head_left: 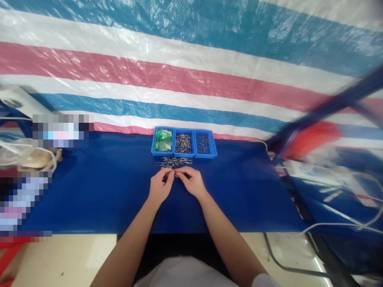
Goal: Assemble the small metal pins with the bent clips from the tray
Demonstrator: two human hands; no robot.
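My left hand (161, 183) and my right hand (191, 181) meet fingertip to fingertip over the blue table (239, 191), each in a pinch. Whatever lies between the fingertips is too small to make out. Just beyond them is a loose pile of thin metal pieces (173, 162). Behind the pile stand three joined blue bins: the left bin (163, 154) holds green packets (164, 139), the middle bin (184, 155) many metal pieces, and the right bin (211, 153) fewer, scattered metal pieces.
A striped plastic sheet (179, 71) hangs behind the table. On the right are a blue metal frame (323, 103), a red bag (314, 137) and a white cable (332, 224). Clear plastic and a tan item (36, 159) lie at the left.
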